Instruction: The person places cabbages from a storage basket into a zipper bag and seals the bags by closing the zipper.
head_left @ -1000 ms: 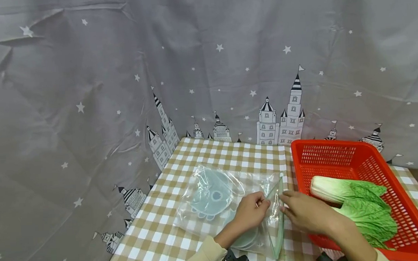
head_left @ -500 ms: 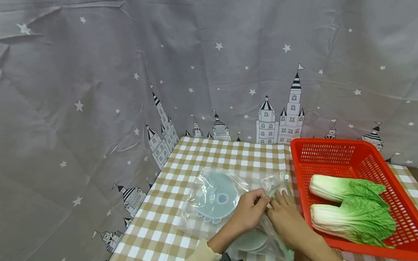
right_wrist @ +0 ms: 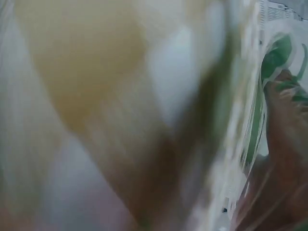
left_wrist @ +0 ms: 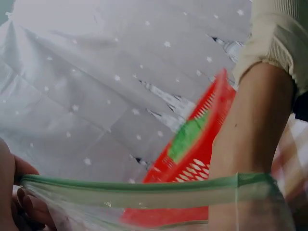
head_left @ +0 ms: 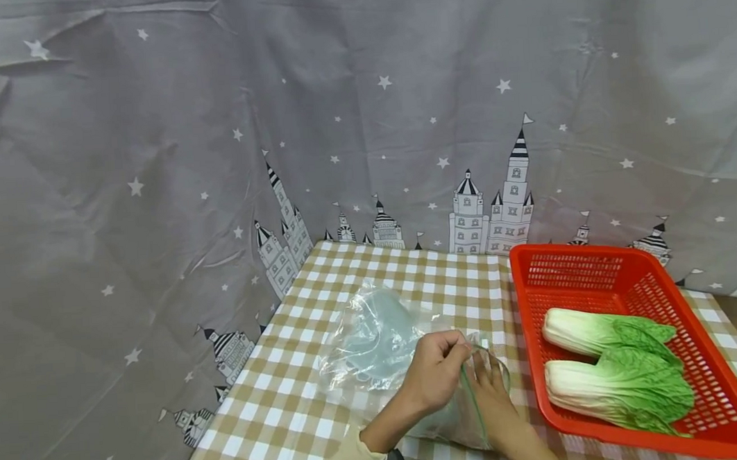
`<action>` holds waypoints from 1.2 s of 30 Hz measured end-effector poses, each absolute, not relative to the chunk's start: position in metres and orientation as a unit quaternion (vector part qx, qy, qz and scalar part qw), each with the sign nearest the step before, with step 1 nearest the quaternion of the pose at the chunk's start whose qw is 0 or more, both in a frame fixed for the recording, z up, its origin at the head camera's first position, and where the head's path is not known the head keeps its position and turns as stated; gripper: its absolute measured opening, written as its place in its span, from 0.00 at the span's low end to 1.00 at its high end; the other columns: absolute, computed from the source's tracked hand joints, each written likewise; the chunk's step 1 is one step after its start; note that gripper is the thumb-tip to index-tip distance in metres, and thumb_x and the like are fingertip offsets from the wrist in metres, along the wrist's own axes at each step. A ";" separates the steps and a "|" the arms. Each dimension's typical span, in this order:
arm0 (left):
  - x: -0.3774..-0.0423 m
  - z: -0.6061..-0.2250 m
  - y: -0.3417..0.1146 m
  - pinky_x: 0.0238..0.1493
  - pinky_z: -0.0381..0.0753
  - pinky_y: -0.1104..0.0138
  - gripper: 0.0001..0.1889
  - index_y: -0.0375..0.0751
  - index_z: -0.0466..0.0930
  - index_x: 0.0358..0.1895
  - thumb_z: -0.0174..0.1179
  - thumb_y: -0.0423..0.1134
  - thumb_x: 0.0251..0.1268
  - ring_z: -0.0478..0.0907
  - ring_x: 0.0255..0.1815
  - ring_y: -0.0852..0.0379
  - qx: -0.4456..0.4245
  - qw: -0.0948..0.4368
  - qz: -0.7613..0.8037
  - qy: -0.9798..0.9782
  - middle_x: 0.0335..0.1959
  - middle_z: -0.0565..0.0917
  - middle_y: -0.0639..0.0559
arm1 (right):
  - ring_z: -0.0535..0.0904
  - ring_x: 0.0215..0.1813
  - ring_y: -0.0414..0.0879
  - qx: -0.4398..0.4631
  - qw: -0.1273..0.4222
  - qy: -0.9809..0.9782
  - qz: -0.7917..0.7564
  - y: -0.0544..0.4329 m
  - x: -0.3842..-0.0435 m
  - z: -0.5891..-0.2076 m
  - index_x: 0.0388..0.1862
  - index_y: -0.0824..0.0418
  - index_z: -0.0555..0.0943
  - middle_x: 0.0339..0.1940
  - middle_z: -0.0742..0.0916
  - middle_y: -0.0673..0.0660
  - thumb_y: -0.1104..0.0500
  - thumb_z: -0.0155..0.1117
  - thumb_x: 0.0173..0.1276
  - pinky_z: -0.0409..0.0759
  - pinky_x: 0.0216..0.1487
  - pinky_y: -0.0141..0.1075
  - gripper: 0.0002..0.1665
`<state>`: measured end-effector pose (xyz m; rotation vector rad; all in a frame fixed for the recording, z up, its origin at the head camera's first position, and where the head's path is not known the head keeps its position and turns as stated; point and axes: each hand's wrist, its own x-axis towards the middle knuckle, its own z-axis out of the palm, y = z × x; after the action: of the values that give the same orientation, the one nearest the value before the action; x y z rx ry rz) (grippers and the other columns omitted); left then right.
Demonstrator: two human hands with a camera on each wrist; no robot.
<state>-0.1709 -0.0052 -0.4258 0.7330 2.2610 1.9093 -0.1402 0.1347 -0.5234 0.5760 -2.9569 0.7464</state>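
Note:
A clear zip bag (head_left: 367, 390) with a pale blue-green cartoon print and a green closure strip (left_wrist: 120, 186) lies on the table, its mouth toward the right. My left hand (head_left: 435, 369) pinches the rim between thumb and fingers, and the mouth gapes there. Through that opening reaches my right hand (head_left: 493, 398), fingers spread and fairly straight inside the plastic. In the left wrist view the strip crosses in front of my right forearm (left_wrist: 245, 134). Close, blurred plastic and checked cloth fill most of the right wrist view.
To the right stands a red plastic basket (head_left: 532, 360) with two Chinese cabbages, one (head_left: 589, 329) behind the other (head_left: 621, 389). A brown-and-white checked cloth (head_left: 277, 401) covers the table. A grey curtain (head_left: 349, 106) printed with stars and castles hangs behind it.
My right hand has moved left from beside the strip into the bag's mouth, which has widened. My left hand keeps its pinch on the rim. The bag has crumpled somewhat.

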 end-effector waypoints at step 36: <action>-0.184 -0.414 -0.015 0.23 0.60 0.73 0.17 0.37 0.65 0.17 0.53 0.27 0.66 0.58 0.17 0.66 0.210 0.056 0.620 0.754 0.13 0.60 0.59 | 0.77 0.55 0.63 0.190 -0.092 -0.967 0.142 0.334 -0.138 -0.455 0.68 0.56 0.72 0.56 0.82 0.62 0.40 0.79 0.47 0.75 0.47 0.63 0.51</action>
<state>-0.1841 -0.0150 -0.4144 0.6381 2.2883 1.8802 -0.1383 0.3340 -0.4548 0.6338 -3.2310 0.4734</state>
